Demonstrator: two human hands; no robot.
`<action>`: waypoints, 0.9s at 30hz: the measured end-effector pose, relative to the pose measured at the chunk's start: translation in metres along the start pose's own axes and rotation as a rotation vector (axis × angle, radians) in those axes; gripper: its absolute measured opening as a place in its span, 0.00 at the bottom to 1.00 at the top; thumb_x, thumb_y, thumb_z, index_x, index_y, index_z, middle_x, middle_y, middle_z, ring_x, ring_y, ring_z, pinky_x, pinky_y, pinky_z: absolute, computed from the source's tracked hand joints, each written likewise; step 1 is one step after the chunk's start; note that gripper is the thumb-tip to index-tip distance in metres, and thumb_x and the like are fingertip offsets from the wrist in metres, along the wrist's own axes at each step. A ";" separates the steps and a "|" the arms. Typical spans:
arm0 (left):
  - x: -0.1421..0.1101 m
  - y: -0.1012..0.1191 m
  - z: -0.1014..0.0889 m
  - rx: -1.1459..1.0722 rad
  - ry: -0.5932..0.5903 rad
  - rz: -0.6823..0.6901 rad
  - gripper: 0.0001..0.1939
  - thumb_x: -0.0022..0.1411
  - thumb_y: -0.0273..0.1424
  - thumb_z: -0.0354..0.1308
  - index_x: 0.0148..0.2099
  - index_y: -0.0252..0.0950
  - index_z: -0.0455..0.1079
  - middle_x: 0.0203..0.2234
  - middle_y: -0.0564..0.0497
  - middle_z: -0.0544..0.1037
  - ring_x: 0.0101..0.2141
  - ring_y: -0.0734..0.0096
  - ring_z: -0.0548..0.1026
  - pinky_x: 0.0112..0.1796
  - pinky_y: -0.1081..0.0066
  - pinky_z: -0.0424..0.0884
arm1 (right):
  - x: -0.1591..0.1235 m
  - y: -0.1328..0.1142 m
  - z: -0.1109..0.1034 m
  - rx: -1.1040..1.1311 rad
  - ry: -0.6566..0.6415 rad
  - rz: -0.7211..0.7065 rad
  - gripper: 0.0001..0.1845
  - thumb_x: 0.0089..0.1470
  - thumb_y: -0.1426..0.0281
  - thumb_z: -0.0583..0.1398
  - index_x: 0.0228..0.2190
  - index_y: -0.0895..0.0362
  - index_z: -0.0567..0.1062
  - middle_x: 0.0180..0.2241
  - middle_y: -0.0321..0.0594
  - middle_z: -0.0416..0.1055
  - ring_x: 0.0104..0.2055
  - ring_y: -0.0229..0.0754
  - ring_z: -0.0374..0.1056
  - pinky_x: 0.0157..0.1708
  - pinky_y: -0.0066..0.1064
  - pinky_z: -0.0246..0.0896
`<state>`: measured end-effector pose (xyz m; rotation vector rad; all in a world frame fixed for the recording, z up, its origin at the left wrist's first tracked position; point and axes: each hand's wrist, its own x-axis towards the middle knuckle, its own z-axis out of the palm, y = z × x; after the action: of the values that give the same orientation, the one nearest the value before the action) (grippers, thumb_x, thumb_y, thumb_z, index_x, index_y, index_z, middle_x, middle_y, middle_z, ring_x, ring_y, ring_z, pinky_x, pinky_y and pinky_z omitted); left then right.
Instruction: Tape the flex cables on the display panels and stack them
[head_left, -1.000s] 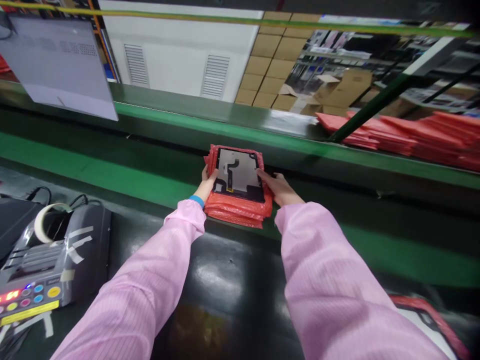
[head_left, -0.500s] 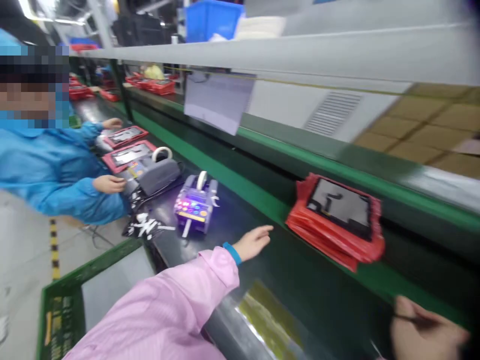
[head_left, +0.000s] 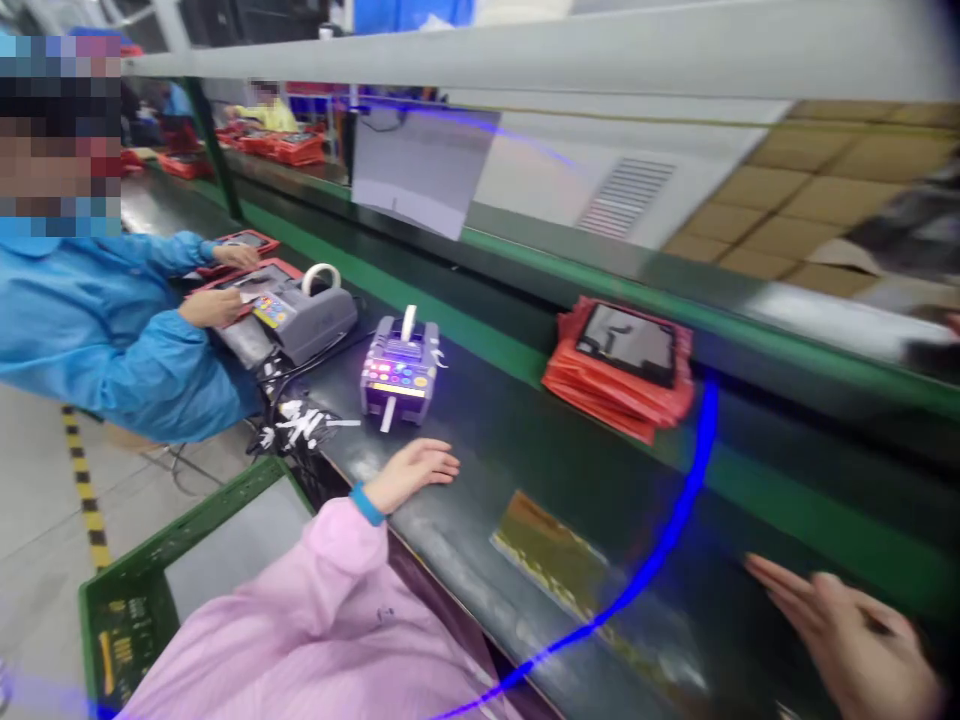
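Red wrapping marks stack point(head_left: 600, 398), right of centre of frame; bare panel point(head_left: 636, 340) lies face-up on top. Change: one second ago, both hands flank stack; now both stand apart from it. Stack is released, both hands free. Left hand point(head_left: 416, 470), below centre: fingers loosely together, slightly curled, nothing held. Right hand point(head_left: 855, 630), lower right: fingers extended, blurred, no held object visible. Tape dispenser point(head_left: 401, 350), near centre: display lit, yellow label point(head_left: 397, 391) illegible. Hanging sheet point(head_left: 424, 165): no readable writing. No brand identifiable.
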<state>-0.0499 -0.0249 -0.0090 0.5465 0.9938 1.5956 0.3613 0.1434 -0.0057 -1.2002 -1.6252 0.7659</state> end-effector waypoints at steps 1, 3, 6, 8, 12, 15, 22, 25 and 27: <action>-0.002 0.005 -0.008 -0.001 0.015 -0.025 0.18 0.70 0.40 0.62 0.55 0.33 0.72 0.49 0.44 0.79 0.45 0.61 0.80 0.47 0.56 0.79 | -0.016 0.002 -0.005 -0.005 0.062 0.061 0.26 0.54 0.40 0.63 0.24 0.47 0.64 0.26 0.48 0.77 0.31 0.59 0.77 0.33 0.54 0.74; -0.003 0.018 -0.022 -0.002 0.066 -0.063 0.21 0.65 0.46 0.66 0.45 0.32 0.75 0.37 0.43 0.82 0.38 0.60 0.82 0.43 0.58 0.79 | -0.056 0.001 -0.017 -0.045 0.154 0.140 0.26 0.49 0.42 0.67 0.27 0.47 0.66 0.29 0.46 0.80 0.33 0.57 0.79 0.35 0.50 0.76; 0.006 0.039 -0.034 0.019 0.156 -0.076 0.26 0.64 0.55 0.62 0.40 0.33 0.74 0.26 0.48 0.81 0.34 0.59 0.82 0.38 0.62 0.78 | -0.126 -0.011 -0.037 -0.133 0.160 0.108 0.27 0.51 0.41 0.65 0.27 0.48 0.63 0.29 0.42 0.81 0.31 0.51 0.80 0.33 0.41 0.76; 0.017 0.049 -0.033 0.045 0.269 -0.022 0.24 0.67 0.52 0.59 0.34 0.35 0.73 0.19 0.53 0.77 0.28 0.65 0.79 0.34 0.67 0.75 | -0.166 -0.021 -0.048 -0.224 0.133 0.099 0.26 0.56 0.42 0.62 0.26 0.48 0.62 0.29 0.41 0.81 0.31 0.48 0.80 0.32 0.37 0.75; 0.025 0.054 -0.009 0.057 0.409 0.161 0.20 0.70 0.35 0.58 0.24 0.37 0.63 0.09 0.63 0.64 0.21 0.76 0.64 0.31 0.73 0.67 | -0.221 -0.030 -0.074 -0.509 0.299 0.175 0.27 0.58 0.41 0.59 0.25 0.48 0.59 0.29 0.43 0.81 0.31 0.47 0.79 0.33 0.37 0.73; 0.013 0.043 0.018 0.154 0.410 0.270 0.20 0.63 0.34 0.63 0.23 0.37 0.61 0.10 0.62 0.61 0.21 0.75 0.57 0.30 0.71 0.63 | -0.240 -0.027 -0.100 -0.647 0.453 0.241 0.26 0.58 0.43 0.58 0.25 0.48 0.56 0.31 0.44 0.81 0.33 0.50 0.77 0.34 0.40 0.70; -0.009 -0.020 0.092 0.312 -0.128 0.038 0.21 0.55 0.50 0.70 0.36 0.40 0.72 0.17 0.59 0.72 0.24 0.68 0.72 0.33 0.64 0.72 | -0.222 -0.004 -0.160 -0.851 0.425 0.269 0.12 0.52 0.59 0.59 0.24 0.49 0.63 0.27 0.47 0.75 0.30 0.53 0.68 0.34 0.42 0.60; -0.014 -0.047 0.133 0.325 -0.431 -0.107 0.22 0.63 0.47 0.65 0.51 0.40 0.68 0.25 0.55 0.79 0.29 0.66 0.78 0.35 0.65 0.74 | -0.211 -0.001 -0.172 -0.859 0.378 0.240 0.10 0.52 0.62 0.58 0.23 0.48 0.63 0.23 0.43 0.71 0.28 0.51 0.66 0.33 0.40 0.58; -0.016 -0.066 0.168 0.331 -0.623 -0.203 0.25 0.66 0.45 0.63 0.59 0.41 0.62 0.30 0.53 0.81 0.32 0.67 0.80 0.36 0.67 0.74 | -0.206 -0.004 -0.176 -0.853 0.387 0.216 0.12 0.54 0.61 0.57 0.22 0.48 0.61 0.26 0.44 0.74 0.29 0.51 0.66 0.33 0.40 0.59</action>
<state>0.1230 0.0133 0.0289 1.0571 0.7987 0.9816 0.5393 -0.0605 -0.0047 -1.9961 -1.5285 -0.0984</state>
